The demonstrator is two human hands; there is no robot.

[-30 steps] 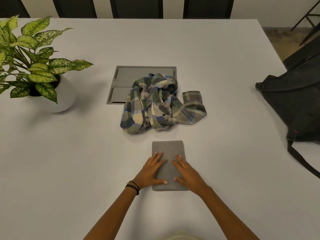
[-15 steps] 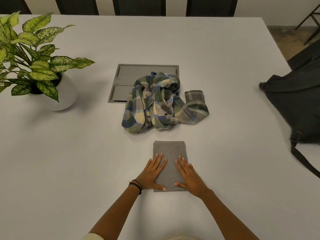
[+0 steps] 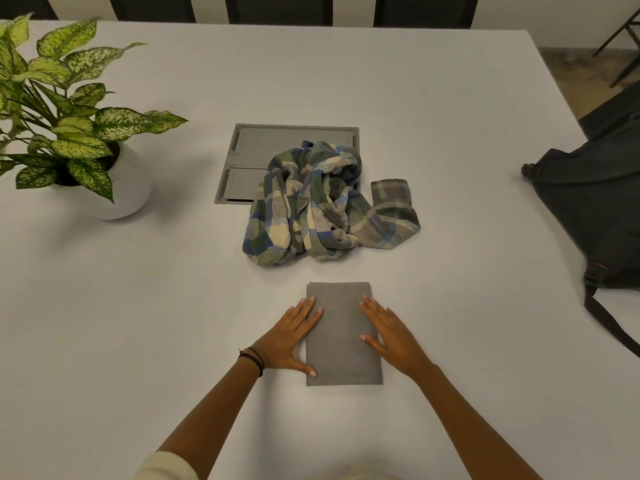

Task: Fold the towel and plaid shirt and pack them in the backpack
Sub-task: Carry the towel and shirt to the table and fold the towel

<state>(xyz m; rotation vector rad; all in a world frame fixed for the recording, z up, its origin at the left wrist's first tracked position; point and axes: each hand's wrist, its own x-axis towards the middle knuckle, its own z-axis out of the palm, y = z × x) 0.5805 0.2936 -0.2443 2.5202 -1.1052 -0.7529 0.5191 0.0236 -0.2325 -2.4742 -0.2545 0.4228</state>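
Note:
A grey towel (image 3: 341, 334) lies folded into a neat upright rectangle on the white table near me. My left hand (image 3: 289, 337) lies flat along its left edge, fingers straight, thumb at the lower left corner. My right hand (image 3: 391, 336) lies flat along its right edge, fingertips on the cloth. Beyond the towel the plaid shirt (image 3: 322, 204) sits crumpled in a heap, one sleeve stretched to the right. The dark backpack (image 3: 588, 216) lies at the table's right edge, a strap trailing toward me.
A potted plant (image 3: 69, 133) in a white pot stands at the left. A grey recessed panel (image 3: 263, 147) in the table lies partly under the shirt. Dark chairs stand past the table's far edge and to the right.
Both hands have slid apart from the middle of the towel to its left and right edges. The towel and shirt have stayed where they were.

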